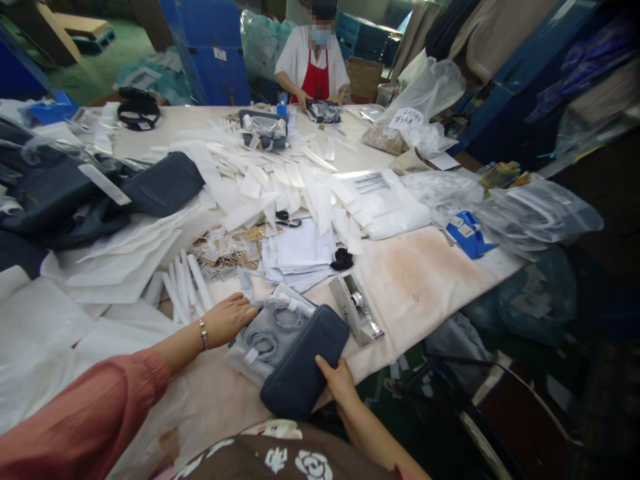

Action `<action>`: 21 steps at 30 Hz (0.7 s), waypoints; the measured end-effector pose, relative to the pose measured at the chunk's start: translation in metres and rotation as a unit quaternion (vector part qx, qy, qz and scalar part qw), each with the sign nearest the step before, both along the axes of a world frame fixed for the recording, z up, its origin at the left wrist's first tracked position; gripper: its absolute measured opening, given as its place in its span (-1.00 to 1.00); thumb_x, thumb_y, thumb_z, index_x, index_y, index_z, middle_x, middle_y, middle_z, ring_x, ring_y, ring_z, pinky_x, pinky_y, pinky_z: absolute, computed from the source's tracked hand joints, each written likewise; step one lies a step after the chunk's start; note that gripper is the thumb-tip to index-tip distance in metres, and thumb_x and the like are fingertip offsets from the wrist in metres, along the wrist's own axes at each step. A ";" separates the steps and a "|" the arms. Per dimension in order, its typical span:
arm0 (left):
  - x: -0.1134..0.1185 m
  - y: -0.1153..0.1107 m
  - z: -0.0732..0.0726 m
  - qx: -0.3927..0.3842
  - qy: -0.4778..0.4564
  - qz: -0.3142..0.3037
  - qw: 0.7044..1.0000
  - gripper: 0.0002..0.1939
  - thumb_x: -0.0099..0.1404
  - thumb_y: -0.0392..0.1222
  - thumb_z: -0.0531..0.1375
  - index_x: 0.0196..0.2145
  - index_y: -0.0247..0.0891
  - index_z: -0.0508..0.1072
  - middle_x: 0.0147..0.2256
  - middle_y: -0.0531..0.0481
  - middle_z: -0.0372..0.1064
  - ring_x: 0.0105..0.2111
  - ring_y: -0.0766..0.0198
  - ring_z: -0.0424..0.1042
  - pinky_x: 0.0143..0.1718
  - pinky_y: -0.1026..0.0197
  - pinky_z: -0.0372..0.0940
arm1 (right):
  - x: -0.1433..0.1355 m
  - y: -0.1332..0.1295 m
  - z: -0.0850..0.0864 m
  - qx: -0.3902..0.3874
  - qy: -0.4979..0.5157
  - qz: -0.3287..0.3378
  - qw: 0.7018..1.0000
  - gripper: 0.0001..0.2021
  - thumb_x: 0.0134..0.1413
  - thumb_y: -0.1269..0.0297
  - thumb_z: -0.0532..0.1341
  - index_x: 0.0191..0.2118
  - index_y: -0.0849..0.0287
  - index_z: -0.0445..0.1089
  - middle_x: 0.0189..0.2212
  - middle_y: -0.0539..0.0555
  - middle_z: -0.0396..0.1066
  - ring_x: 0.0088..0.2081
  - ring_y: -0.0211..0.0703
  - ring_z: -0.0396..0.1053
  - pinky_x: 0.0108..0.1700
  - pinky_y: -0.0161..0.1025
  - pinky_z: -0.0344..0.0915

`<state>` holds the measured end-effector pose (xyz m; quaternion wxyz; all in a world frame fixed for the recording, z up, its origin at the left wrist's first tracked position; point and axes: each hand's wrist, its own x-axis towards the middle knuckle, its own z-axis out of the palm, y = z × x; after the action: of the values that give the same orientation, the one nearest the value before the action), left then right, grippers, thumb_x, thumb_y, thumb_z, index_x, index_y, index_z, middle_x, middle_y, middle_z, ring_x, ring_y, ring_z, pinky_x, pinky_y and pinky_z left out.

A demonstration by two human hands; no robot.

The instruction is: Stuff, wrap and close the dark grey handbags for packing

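Dark blue case (306, 363) lies tilted at the near edge of the surface (400, 280), in front of the person's body. The right hand (339, 380) has its thumb laid on the case's face near the lower right edge, with the other fingers mostly hidden beneath, so the case is held between them. The left hand (231, 320) is at the upper left corner of a clear plastic sleeve (239, 352) that adjoins the case; its fingers are bent and close together there, but I cannot tell whether they pinch it. Two coiled grey cords (263, 345) with white bands show on the sleeve side.

Just right of the case sits a metal tape dispenser (356, 310). Beyond it come a small black bundle (342, 259), a stack of white sheets (299, 247) and a heap of strung tags (227, 250). White rolls (187, 283) lie left of these, above the left forearm. Farther out, white strips (280, 190) spread over the middle, dark bags (165, 183) pile up at left, and a blue tape dispenser (469, 235) stands at right. Across the surface, a co-worker in a red apron (316, 75) has both hands at another dark case (323, 111).
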<state>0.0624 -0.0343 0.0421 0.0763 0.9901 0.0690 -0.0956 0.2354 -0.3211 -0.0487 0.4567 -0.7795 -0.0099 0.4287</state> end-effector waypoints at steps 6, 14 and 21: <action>0.006 0.013 -0.004 -0.072 0.056 0.104 0.990 -0.82 0.24 -0.31 -0.04 -0.31 -0.19 0.34 -0.44 0.02 0.43 -0.44 0.24 0.38 -0.35 0.22 0.13 | 0.003 0.000 0.013 0.013 -0.003 0.008 1.000 -0.48 -0.32 0.01 0.35 -0.20 0.26 0.41 -0.31 0.16 0.51 -0.19 0.07 0.44 -0.13 -0.15 0.35; 0.002 0.023 0.017 -0.192 0.026 0.215 0.957 -0.78 0.20 -0.23 -0.09 -0.35 -0.20 0.33 -0.45 0.04 0.37 -0.43 0.26 0.34 -0.37 0.28 0.16 | 0.003 0.001 0.010 -0.010 -0.026 0.020 0.999 -0.49 -0.32 0.00 0.35 -0.22 0.25 0.42 -0.31 0.15 0.51 -0.19 0.08 0.44 -0.14 -0.13 0.35; -0.007 0.035 0.051 -0.184 -0.029 0.253 0.949 -0.78 0.14 -0.22 -0.07 -0.38 -0.21 0.35 -0.46 0.06 0.36 -0.44 0.27 0.33 -0.36 0.28 0.17 | 0.003 -0.002 0.003 -0.022 -0.037 0.034 0.998 -0.47 -0.30 -0.03 0.33 -0.21 0.25 0.40 -0.29 0.17 0.50 -0.21 0.08 0.44 -0.15 -0.12 0.35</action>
<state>0.0555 0.0008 0.0928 0.2808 0.9114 0.2958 -0.0553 0.2387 -0.3231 -0.0459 0.4234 -0.8041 -0.0442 0.4150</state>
